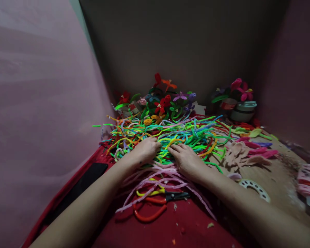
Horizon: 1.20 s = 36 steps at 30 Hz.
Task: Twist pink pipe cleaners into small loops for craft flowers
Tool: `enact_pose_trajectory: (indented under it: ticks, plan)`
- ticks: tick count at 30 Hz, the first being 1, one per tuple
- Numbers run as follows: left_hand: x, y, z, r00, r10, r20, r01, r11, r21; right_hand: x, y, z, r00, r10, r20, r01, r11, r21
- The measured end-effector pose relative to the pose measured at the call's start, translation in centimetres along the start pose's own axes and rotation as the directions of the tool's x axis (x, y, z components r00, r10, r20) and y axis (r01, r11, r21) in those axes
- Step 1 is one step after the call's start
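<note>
A wide heap of fuzzy pipe cleaners (193,134) in green, blue, yellow, orange and other colours lies in front of me. Both my hands are down in its near middle. My left hand (149,150) has its fingers curled down among the pipe cleaners, their tips hidden. Opposite it, my right hand (185,159) points left with fingers bent and pressed together on the strands, beside a yellow pipe cleaner (173,140). Pale pink pipe cleaners (155,184) spread beneath my wrists. Scissors (167,196) with yellow and orange-red handles lie partly under the pink strands.
Pipe-cleaner flowers (162,105) stand behind the heap. At back right are a pale green pot (243,111) and pink flowers (245,92). Beige and pink petal pieces (237,155), a white ring with holes (254,189) and a pink object (308,181) lie right. A dark flat object (93,172) lies left.
</note>
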<state>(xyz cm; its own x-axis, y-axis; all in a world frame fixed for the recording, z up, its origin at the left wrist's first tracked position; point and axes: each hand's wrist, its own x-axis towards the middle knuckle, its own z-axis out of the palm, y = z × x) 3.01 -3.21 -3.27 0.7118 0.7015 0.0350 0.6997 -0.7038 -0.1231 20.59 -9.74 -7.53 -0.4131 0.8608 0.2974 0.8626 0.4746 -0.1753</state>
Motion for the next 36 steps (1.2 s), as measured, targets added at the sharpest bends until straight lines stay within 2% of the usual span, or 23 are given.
enact_pose_trajectory:
  ticks: [2, 4, 6, 8, 9, 11, 14, 16, 18, 20, 24, 28, 31, 33, 34, 36]
  plan:
    - [-0.1, 0.6, -0.9, 1.000, 0.003, -0.031, -0.002, 0.999, 0.041, -0.1, -0.1, 0.0, 1.000, -0.003, -0.012, 0.003, 1.000, 0.011]
    - [0.3, 1.5, -1.7, 0.990, -0.012, -0.143, 0.023, 0.997, 0.078, -0.1, -0.2, 0.1, 1.000, -0.002, -0.018, 0.003, 1.000, 0.015]
    - [1.2, 2.1, -1.8, 0.962, -0.006, -0.273, 0.025, 0.997, 0.067, -0.2, -0.3, 0.2, 1.000, -0.006, -0.017, 0.006, 1.000, 0.013]
    - [2.6, 2.3, -1.3, 0.944, -0.003, -0.331, 0.005, 1.000, 0.007, -0.2, -0.3, 0.2, 1.000, -0.010, -0.009, 0.010, 1.000, 0.003]
    - [3.2, 2.2, -0.8, 0.948, -0.011, -0.319, 0.000, 0.999, -0.034, -0.3, -0.3, 0.2, 1.000, -0.011, -0.004, 0.011, 1.000, -0.003]
    - [4.1, 1.9, 0.1, 0.977, 0.003, -0.215, -0.022, 0.996, -0.085, -0.4, -0.5, 0.2, 1.000, -0.005, 0.001, 0.005, 1.000, -0.011]
    - [3.7, 1.7, 1.1, 0.991, 0.102, -0.091, -0.110, 0.990, -0.089, -0.5, -0.8, -0.2, 0.998, 0.047, -0.039, -0.047, 0.999, 0.007]
    - [2.5, 1.9, 1.6, 0.986, 0.142, -0.085, -0.149, 0.985, -0.082, -0.5, -1.1, -0.5, 0.989, 0.108, -0.101, -0.105, 0.994, 0.036]
    - [1.1, 2.5, 1.9, 0.982, 0.142, -0.126, -0.152, 0.985, -0.075, -0.5, -1.3, -0.7, 0.975, 0.150, -0.163, -0.143, 0.988, 0.052]
    - [0.0, 3.1, 2.1, 0.980, 0.132, -0.146, -0.144, 0.987, -0.073, -0.4, -1.3, -0.6, 0.973, 0.158, -0.169, -0.154, 0.987, 0.035]
    - [-0.8, 3.4, 1.3, 0.990, 0.130, -0.056, -0.133, 0.988, -0.072, -0.2, -1.0, -0.1, 0.992, 0.118, -0.034, -0.119, 0.992, -0.031]
    - [-0.8, 1.8, -0.6, 0.992, 0.125, 0.033, -0.117, 0.975, -0.189, 0.0, -0.7, 0.2, 0.995, 0.095, 0.016, -0.094, 0.995, -0.037]
    - [-0.2, 0.3, -1.4, 0.998, -0.017, -0.064, -0.005, 0.944, -0.331, 0.1, -0.5, 0.2, 0.996, 0.080, 0.041, -0.080, 0.997, 0.006]
    - [0.6, -0.4, -1.2, 0.975, -0.162, -0.155, 0.096, 0.926, -0.365, 0.2, -0.3, 0.2, 0.995, 0.071, 0.065, -0.073, 0.997, 0.028]
    - [1.0, -0.6, -0.9, 0.962, -0.209, -0.174, 0.134, 0.922, -0.363, 0.2, -0.3, 0.1, 0.995, 0.071, 0.075, -0.074, 0.997, 0.031]
    - [1.7, -1.0, -0.1, 0.963, -0.232, -0.137, 0.172, 0.921, -0.348, 0.2, -0.5, 0.0, 0.993, 0.084, 0.077, -0.085, 0.996, 0.014]
